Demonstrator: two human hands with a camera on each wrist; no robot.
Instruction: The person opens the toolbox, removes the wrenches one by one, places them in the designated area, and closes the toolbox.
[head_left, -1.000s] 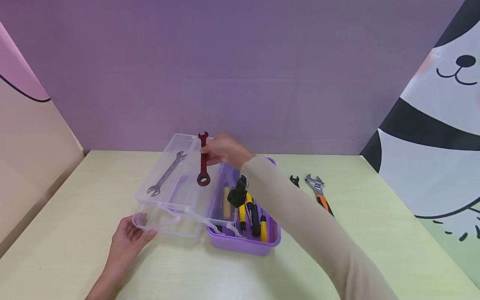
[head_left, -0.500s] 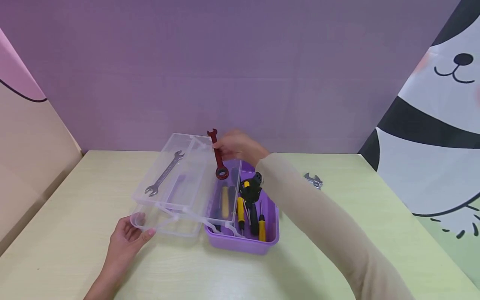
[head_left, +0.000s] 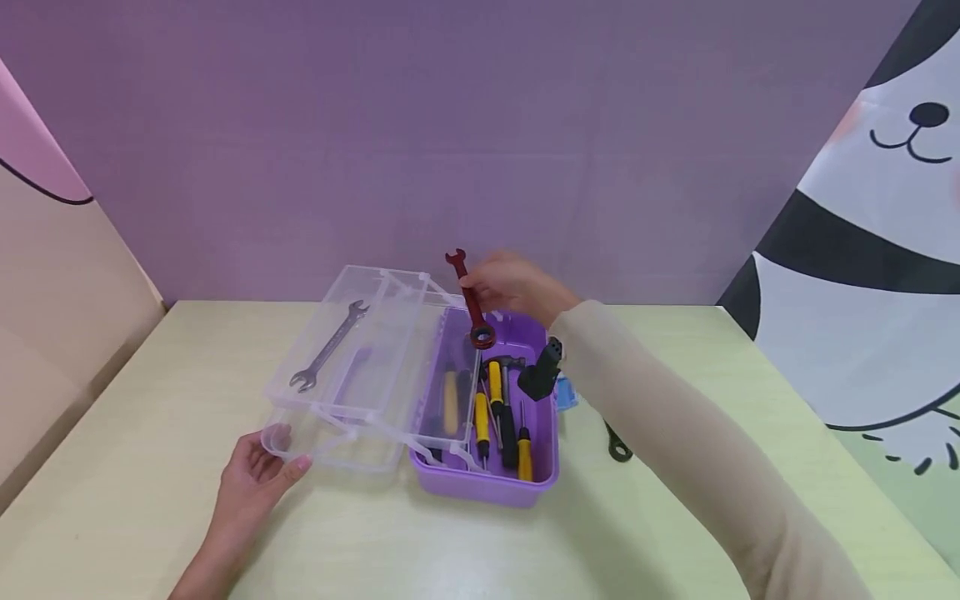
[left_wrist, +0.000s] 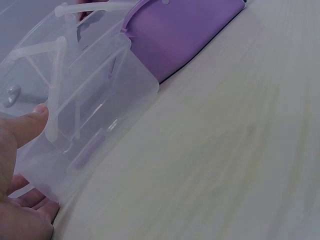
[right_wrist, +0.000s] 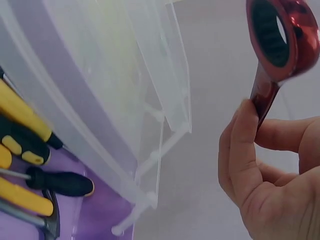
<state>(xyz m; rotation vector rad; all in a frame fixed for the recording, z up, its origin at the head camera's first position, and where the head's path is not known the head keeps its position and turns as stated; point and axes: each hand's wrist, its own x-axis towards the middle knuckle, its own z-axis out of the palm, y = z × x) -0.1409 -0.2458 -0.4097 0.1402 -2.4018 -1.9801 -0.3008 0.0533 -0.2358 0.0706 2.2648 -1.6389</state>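
Observation:
My right hand (head_left: 513,287) pinches a red combination wrench (head_left: 470,300) by its shank, held up over the back of the purple toolbox (head_left: 480,493). Its ring end hangs lower and its open end points up; the ring looms large in the right wrist view. My left hand (head_left: 251,483) holds the front left corner of the lower clear plastic tray (head_left: 352,461), thumb on top and fingers underneath. Folded out above it, an upper clear tray (head_left: 390,367) carries a silver open-end wrench (head_left: 330,348).
Inside the toolbox lie yellow-and-black screwdrivers (head_left: 525,457), a hammer (head_left: 512,362) and a wooden handle (head_left: 450,404) seen through the tray. On the table to the right are a small blue item (head_left: 566,393) and a dark wrench (head_left: 619,448), partly behind the sleeve.
My right hand has carried the red wrench rightward, from over the clear tray to over the toolbox, tilting it slightly. My left hand stays at the tray corner.

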